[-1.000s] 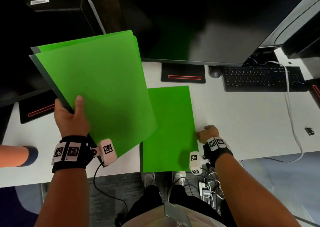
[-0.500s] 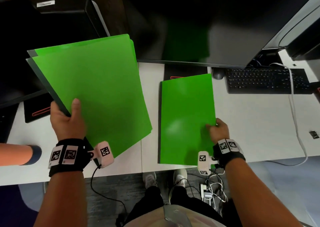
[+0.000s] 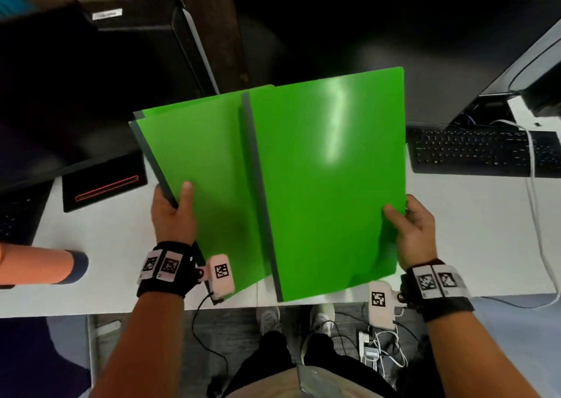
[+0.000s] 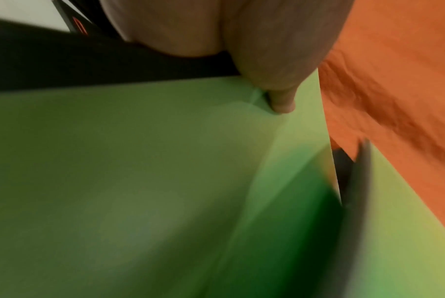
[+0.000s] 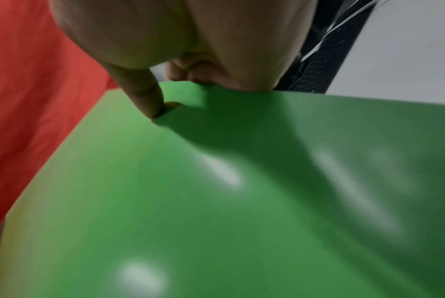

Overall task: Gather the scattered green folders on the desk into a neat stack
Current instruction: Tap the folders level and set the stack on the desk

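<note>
Merging step: left hand (image 3: 173,215) grips folder stack (image 3: 206,166); right hand (image 3: 416,230) pinches single folder (image 3: 328,185) overlapping stack, above desk's (image 3: 470,230) near edge. Next: align edges, set down.

Right folder (image 3: 328,185) overlaps left folders (image 3: 200,166) above desk (image 3: 470,230).

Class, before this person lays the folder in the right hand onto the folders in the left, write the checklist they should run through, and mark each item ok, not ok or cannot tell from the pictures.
1. Left hand grips the held folders at their left edge, thumb on top: ok.
2. Right hand grips the single folder at its right edge: ok.
3. Single folder overlaps the held folders from above: ok.
4. Edges lined up for a neat stack: not ok; the single folder sits well to the right.
5. How many folders the left hand holds: cannot tell.
6. No folder left on the desk: cannot tell; the folders hide part of it.
</note>
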Demonstrator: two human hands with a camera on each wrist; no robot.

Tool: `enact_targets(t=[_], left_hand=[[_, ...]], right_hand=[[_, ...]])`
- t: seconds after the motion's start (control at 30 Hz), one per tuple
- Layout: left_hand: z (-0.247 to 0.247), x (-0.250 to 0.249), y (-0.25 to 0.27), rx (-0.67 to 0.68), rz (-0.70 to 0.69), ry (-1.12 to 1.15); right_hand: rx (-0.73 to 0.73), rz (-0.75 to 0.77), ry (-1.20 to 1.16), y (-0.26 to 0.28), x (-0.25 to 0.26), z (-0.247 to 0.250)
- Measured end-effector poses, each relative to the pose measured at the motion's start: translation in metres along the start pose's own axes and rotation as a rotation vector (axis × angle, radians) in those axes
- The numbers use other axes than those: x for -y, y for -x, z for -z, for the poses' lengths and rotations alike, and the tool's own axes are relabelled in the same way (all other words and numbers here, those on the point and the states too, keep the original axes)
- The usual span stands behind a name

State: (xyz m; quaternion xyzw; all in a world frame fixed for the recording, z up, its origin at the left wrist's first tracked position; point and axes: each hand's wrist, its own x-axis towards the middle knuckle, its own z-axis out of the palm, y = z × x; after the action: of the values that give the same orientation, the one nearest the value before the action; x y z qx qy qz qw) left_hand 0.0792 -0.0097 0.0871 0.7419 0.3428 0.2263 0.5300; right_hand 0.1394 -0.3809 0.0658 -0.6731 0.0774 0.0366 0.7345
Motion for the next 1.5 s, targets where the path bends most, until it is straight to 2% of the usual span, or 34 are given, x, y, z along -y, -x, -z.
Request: enact_targets(t=[0.07,0.17,0.37,0.47,0.63,0.73,0.9,1.0,1.13,1.23,1.5], left_hand=[[-0.015,-0.001,0.01,0.054,0.019,0.045],[-0.038,-0.011,0.027,0.097,-0.05,0.073],[-0.066,-0.034,0.042,0.116,-0.118,0.173],[-0.071,-0.043,0.045,0.123,-0.15,0.206],[-0.073,-0.075,0.052,0.29,-0.321,0.27],[-0.072,-0.075,0.052,0.297,-0.377,0.283],[-0.07,-0.058,0.07,0.397,-0.32,0.284],[-0.067,-0.064,0.072,0.394,-0.321,0.323],[-0.062,-0.099,0.071,0.294,-0.368,0.421],[-0.063,-0.116,0.065,0.231,-0.404,0.404],[-0.069,-0.099,0.067,0.157,-0.375,0.322]], right_hand=[[0.02,0.033,0.132,-0.001,-0.004,-0.024],[0.0,0.047,0.301,-0.002,-0.018,-0.052],[0.002,-0.135,0.184,-0.006,-0.018,-0.066],[0.024,-0.105,0.184,-0.013,-0.014,-0.063],[-0.034,-0.003,0.11,-0.018,0.007,-0.058],[-0.046,0.07,0.1,-0.015,0.014,-0.049],[-0.016,0.056,0.165,-0.005,0.003,-0.033],[-0.008,0.065,0.195,-0.004,0.002,-0.032],[0.006,0.095,0.192,-0.003,0.01,-0.033],[-0.001,0.136,0.136,-0.001,0.017,-0.036],[-0.052,0.21,0.298,0.001,0.005,-0.04]])
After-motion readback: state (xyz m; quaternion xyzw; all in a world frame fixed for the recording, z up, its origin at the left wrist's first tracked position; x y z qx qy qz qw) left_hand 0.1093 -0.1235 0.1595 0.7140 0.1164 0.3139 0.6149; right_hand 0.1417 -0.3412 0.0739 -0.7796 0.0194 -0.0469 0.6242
